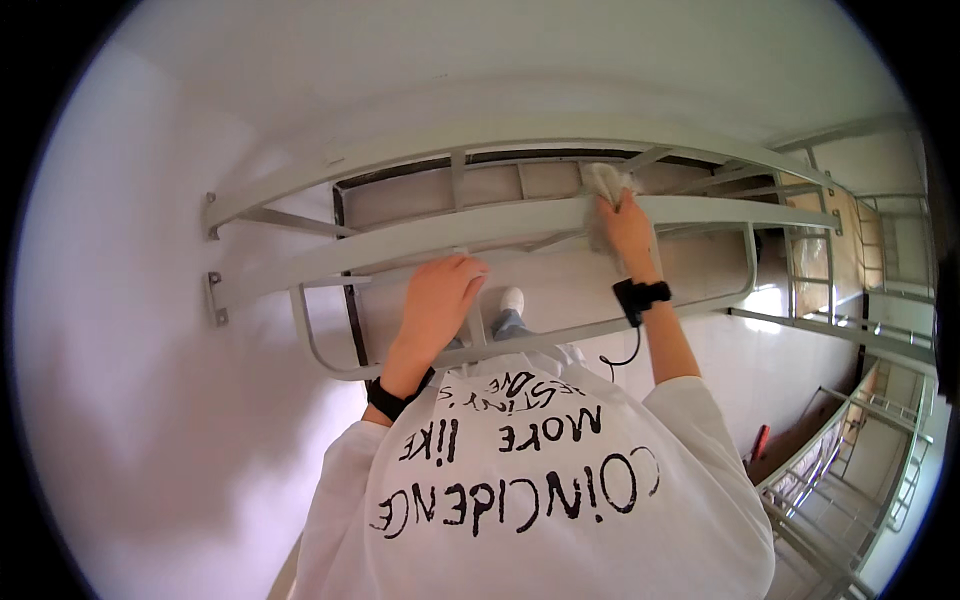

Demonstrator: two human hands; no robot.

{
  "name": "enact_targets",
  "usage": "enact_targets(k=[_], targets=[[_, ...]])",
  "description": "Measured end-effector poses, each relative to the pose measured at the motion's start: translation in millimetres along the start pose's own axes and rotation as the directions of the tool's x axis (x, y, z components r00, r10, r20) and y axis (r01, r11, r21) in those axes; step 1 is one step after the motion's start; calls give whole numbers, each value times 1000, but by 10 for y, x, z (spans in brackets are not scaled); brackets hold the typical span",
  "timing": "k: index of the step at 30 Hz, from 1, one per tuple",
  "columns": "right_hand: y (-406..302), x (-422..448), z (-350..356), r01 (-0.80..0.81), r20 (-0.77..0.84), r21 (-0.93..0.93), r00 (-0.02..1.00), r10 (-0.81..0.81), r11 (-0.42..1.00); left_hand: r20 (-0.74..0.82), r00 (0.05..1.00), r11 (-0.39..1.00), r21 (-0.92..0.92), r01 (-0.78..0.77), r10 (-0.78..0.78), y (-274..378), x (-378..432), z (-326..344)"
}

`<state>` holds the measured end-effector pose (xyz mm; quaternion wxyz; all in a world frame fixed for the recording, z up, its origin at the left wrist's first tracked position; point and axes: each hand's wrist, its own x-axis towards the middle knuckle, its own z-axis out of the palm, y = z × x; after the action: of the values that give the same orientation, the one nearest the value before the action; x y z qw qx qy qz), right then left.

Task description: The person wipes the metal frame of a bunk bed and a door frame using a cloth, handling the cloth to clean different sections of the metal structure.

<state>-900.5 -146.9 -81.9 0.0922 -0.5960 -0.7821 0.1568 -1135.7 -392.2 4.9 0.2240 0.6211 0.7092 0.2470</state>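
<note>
A metal bed frame (480,229) with pale, grey-green bars stretches across in front of me. My right hand (630,231) grips a crumpled, light-coloured cloth (609,182), slightly blurred, at the frame's near long beam. Farther left, my left hand (442,300) is bent at the wrist beside the same beam, fingers curled downward. Whether those fingers touch or grip a bar is hidden. Closer to my body runs a rounded guard rail (555,331), with my forearms reaching over it.
Slats and dark-edged bars (517,182) lie beyond the near beam. More metal bunk beds with ladders (811,277) stand to the right. A red object (760,442) is at lower right. My white shoe (512,300) shows far below. A black cable (622,360) hangs from my right wristband (640,296).
</note>
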Motion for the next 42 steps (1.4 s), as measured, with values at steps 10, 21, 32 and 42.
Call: enact_targets(k=[10,21,32,42], targets=[[-1800,-837,503,610,241,81,755,-610,788,-531,796,872,-490,-8,-290,548,-298,-525],[-1505,-443,167,472,430,384,669,-606,793,-759,609,759,-533,-374,-232,708,-712,-870],[-1559,-150,-324,319,193,485,869,-455,814,-809,555,771,-474,-426,-191,664,-696,-990],[-1562,-396,280,557,248,55,796,-552,828,-802,570,758,-483,-438,-182,704,-705,-1001]])
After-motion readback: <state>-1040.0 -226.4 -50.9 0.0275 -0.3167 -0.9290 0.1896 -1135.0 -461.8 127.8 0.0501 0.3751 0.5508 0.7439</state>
